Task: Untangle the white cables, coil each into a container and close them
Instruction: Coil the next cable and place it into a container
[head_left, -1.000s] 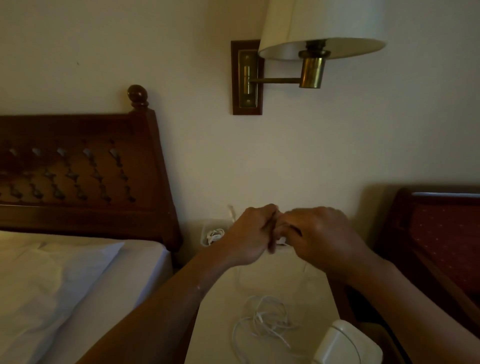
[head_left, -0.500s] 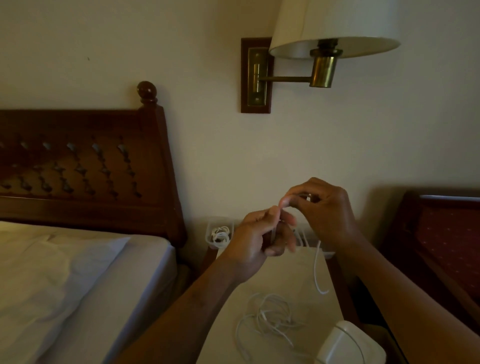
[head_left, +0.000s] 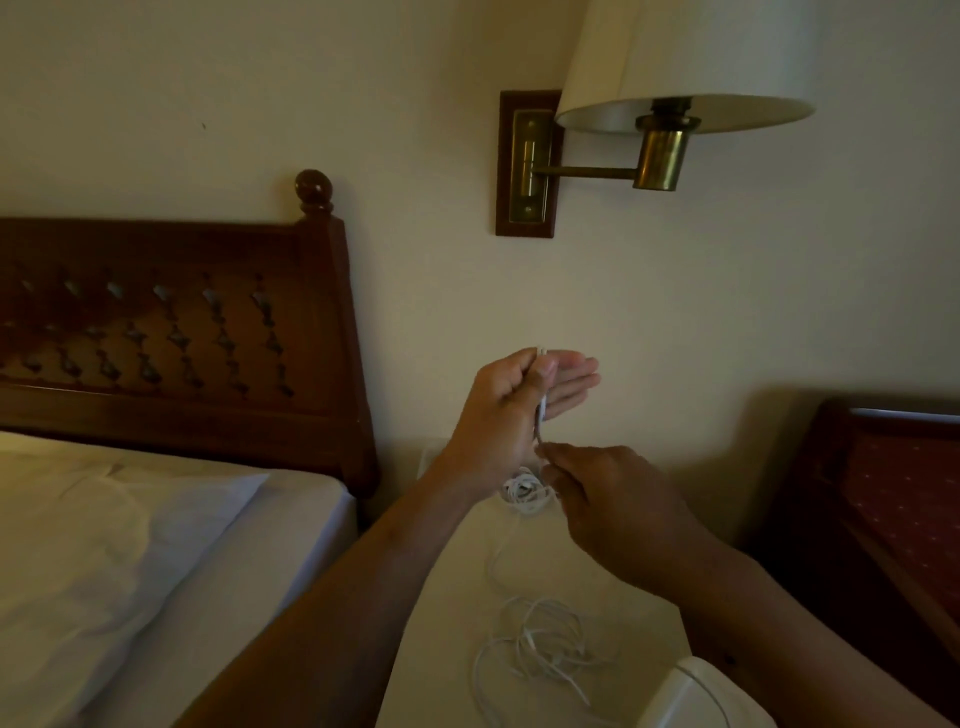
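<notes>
At the middle of the frame the left hand (head_left: 506, 410) is raised, its grip only partly closed: the thumb pins the end of a white cable (head_left: 542, 411) against the forefinger while the other fingers stretch out straight. Just below it the right hand (head_left: 618, 501) pinches the same cable between curled fingertips (head_left: 550, 457). Behind the wrists lies a small white coil (head_left: 524, 493), and a loose tangle of cable (head_left: 543, 644) lies on the counter (head_left: 447, 623) at lower centre.
</notes>
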